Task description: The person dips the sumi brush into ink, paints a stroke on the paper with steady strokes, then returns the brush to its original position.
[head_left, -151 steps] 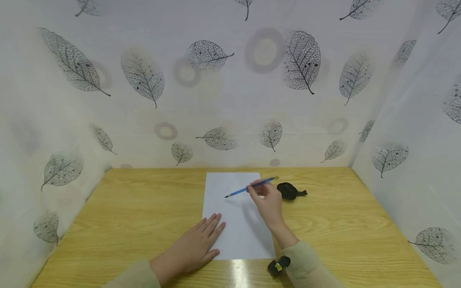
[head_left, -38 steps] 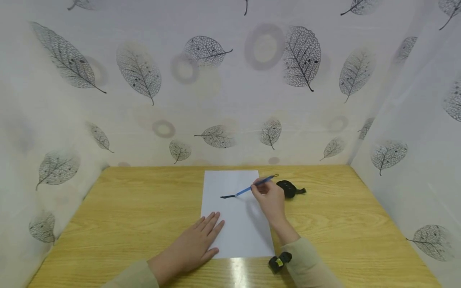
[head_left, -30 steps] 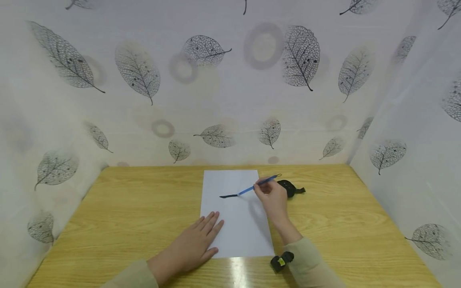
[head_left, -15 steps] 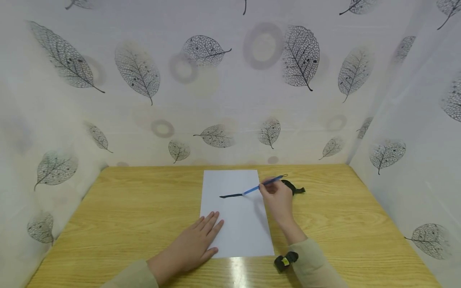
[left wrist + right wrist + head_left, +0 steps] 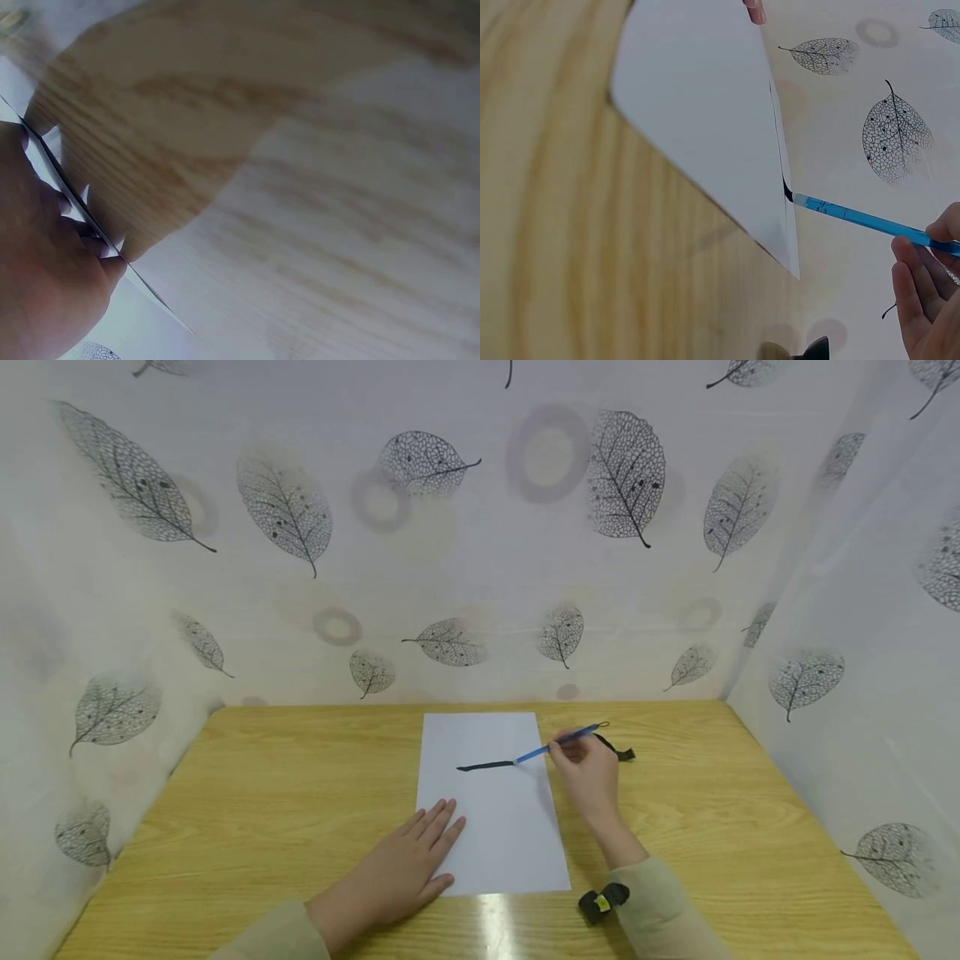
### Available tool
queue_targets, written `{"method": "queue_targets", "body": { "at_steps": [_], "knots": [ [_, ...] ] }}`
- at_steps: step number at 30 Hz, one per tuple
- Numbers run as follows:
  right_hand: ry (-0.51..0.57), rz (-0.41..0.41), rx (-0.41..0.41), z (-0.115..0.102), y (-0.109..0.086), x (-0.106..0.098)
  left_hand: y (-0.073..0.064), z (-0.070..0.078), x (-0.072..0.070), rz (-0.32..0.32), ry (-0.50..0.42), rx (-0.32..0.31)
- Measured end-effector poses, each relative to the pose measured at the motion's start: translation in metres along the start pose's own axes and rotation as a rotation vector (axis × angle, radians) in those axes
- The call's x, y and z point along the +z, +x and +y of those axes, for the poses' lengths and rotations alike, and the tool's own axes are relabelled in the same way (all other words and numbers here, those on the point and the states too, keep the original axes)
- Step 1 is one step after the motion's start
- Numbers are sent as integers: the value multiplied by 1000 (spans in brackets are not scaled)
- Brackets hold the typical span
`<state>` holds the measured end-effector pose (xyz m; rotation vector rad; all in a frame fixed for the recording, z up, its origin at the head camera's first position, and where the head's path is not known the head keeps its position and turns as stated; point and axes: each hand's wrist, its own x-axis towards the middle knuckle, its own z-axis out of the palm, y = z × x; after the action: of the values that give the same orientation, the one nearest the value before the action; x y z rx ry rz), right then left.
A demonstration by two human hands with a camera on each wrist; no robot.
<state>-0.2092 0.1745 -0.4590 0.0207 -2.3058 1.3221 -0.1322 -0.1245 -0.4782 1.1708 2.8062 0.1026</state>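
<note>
Black dish (image 5: 617, 749) half hidden behind right hand (image 5: 590, 771) pinching blue brush (image 5: 558, 744); left hand (image 5: 401, 870) flat, fingers straight, pressing paper (image 5: 491, 827) onto bench (image 5: 270, 793).

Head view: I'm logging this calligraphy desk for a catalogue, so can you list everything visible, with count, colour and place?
Sheet of paper: one, white, middle of the table, long side running away from the person.
Brush stroke: one, black, across the paper's upper half.
Brush: one, blue handle, tip on the paper at the stroke's right end.
Ink dish: one, black, on the table behind the right hand, mostly hidden.
Table: one, light wood.
Backdrop: white with grey leaf prints, on three sides.
Left hand: flat on the paper's near left corner.
Right hand: fingers pinching the brush.
Sleeves: two, beige.
</note>
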Motion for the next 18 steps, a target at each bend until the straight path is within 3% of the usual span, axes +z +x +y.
{"method": "queue_targets", "body": {
  "at_steps": [18],
  "knots": [
    [-10, -2, 25, 1, -2, -8, 0, -1, 3, 30, 29, 8]
  ]
}}
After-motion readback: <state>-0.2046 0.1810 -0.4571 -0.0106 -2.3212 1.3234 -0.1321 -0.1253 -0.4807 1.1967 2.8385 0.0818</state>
